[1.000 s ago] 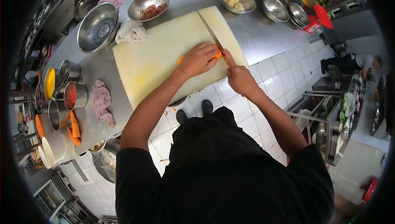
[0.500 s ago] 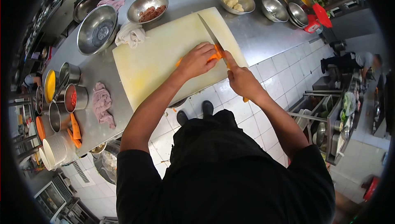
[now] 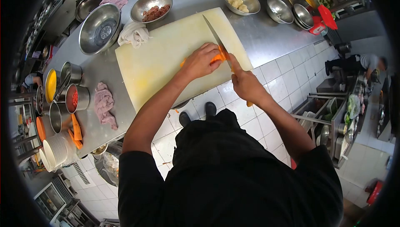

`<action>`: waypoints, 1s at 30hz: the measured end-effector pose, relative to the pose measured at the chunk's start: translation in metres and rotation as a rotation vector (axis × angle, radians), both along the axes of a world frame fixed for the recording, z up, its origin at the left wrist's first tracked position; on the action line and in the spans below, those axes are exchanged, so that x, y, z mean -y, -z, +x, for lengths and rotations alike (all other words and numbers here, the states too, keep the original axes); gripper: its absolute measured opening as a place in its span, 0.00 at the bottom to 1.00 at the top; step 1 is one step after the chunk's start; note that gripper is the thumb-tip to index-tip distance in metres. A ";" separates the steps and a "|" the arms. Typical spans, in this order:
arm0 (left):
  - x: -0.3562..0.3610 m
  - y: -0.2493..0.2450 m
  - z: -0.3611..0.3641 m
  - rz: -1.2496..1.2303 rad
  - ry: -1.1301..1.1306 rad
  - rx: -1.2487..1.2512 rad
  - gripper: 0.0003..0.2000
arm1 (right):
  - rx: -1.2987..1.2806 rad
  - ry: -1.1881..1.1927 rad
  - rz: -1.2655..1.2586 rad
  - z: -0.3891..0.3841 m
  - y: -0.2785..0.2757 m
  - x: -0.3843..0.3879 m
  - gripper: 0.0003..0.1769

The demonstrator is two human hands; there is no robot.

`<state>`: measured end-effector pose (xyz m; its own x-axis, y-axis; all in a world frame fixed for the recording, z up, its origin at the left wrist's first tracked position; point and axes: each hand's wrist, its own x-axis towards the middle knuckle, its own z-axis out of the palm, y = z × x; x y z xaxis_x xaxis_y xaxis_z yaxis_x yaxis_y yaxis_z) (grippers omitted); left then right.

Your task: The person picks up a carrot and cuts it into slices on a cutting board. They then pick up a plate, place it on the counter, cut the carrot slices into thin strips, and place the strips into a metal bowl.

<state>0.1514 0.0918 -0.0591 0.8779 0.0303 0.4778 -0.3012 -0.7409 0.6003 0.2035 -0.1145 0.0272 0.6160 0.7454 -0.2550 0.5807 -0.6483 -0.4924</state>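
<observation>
Near the right side of the white cutting board (image 3: 166, 56), my left hand (image 3: 202, 61) presses down on an orange carrot (image 3: 218, 55), fingers curled over it. Part of the carrot is hidden under that hand. My right hand (image 3: 246, 83) is closed around the handle of a knife (image 3: 214, 30), its index finger stretched toward the blade. The long blade points up and to the left over the board, its edge beside the carrot's right end. The handle's yellowish butt shows below my right hand.
A bowl of reddish meat (image 3: 156, 13), a large steel bowl (image 3: 100, 29) and a white cloth (image 3: 133, 34) lie beyond the board. A bowl of pale pieces (image 3: 240, 4) stands at upper right. Carrot pieces (image 3: 76, 129) and stacked white containers (image 3: 55, 151) are left. Another person (image 3: 362, 61) bends far right.
The view has shifted very slightly. Both hands stay in nearly the same place, with the knife still at the carrot's right end.
</observation>
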 end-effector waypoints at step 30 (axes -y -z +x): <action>-0.002 0.006 0.002 -0.062 -0.068 0.082 0.08 | -0.071 0.024 -0.047 0.000 -0.004 -0.014 0.43</action>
<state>0.1534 0.0937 -0.0654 0.8309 0.1199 0.5433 -0.3014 -0.7237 0.6208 0.2036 -0.1009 0.0312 0.6125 0.7170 -0.3329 0.5299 -0.6849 -0.5001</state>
